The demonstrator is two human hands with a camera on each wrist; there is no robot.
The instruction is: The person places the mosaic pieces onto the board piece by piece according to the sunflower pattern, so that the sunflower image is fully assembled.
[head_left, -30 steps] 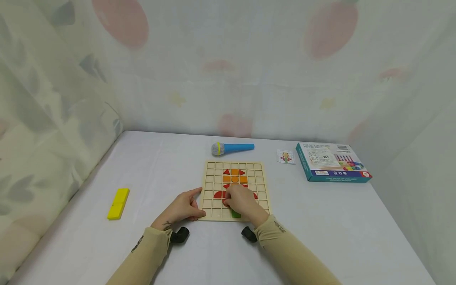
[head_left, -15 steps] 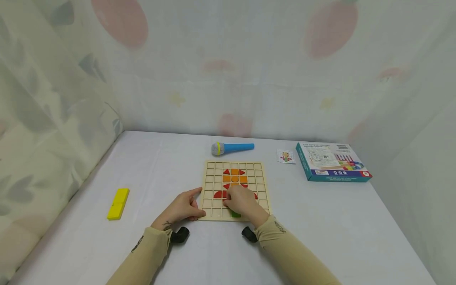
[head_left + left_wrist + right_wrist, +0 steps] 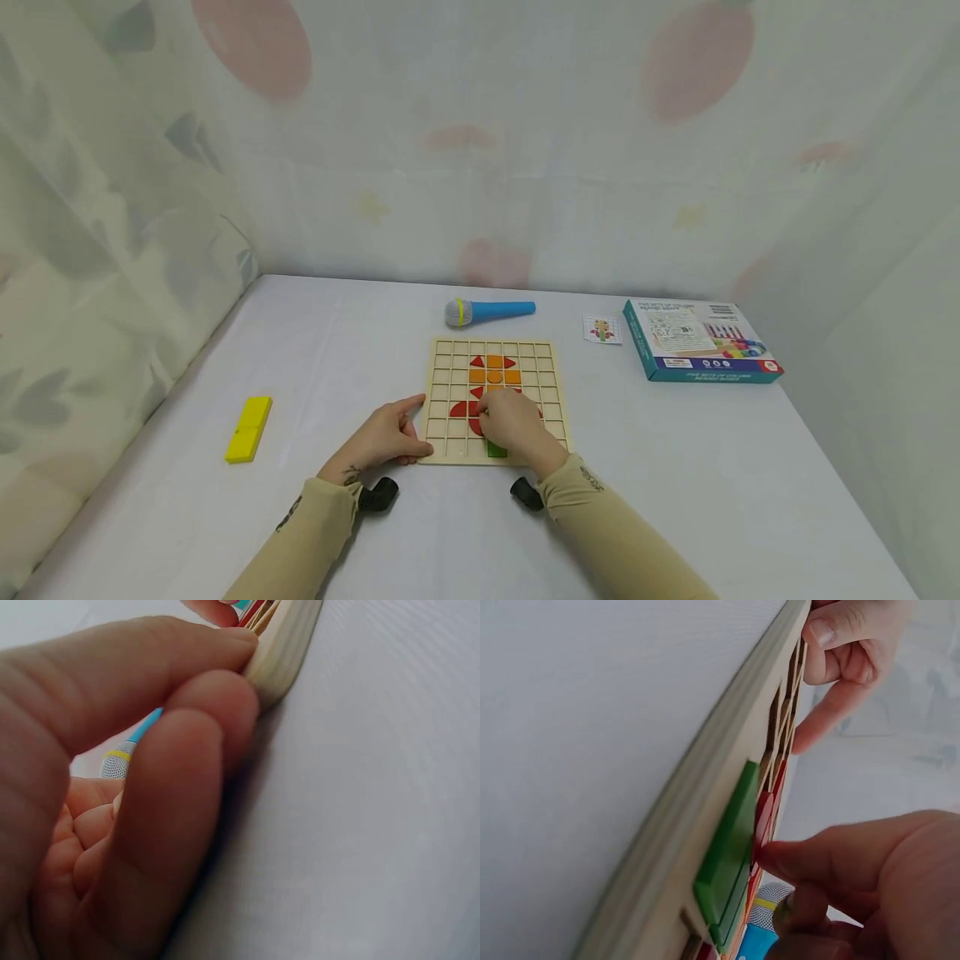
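Note:
A pale wooden grid board (image 3: 442, 358) lies on the table, bearing orange, red and green tiles. My left hand (image 3: 386, 433) holds its near left corner. In the left wrist view the thumb (image 3: 217, 645) lies over the corner, with curled fingertips against its side. My right hand (image 3: 513, 425) bends over the lower middle of the grid. Its foremost fingertip touches a red tile (image 3: 763, 814) in the right wrist view, near a green tile (image 3: 731, 844). The other fingers are curled, and whether they pinch anything is hidden. The head view shows red quarter-round tiles (image 3: 459, 410) beside this hand.
A toy microphone (image 3: 498, 311) lies behind the board. At the back right are a small pattern card (image 3: 602, 330) and a flat game box (image 3: 705, 343). Two yellow blocks (image 3: 249, 429) sit end to end on the left. Curtains hang behind and beside the table.
My right hand's fingertips have shifted slightly up and right, uncovering more of the red tile at their left. The left hand and the board have stayed in place.

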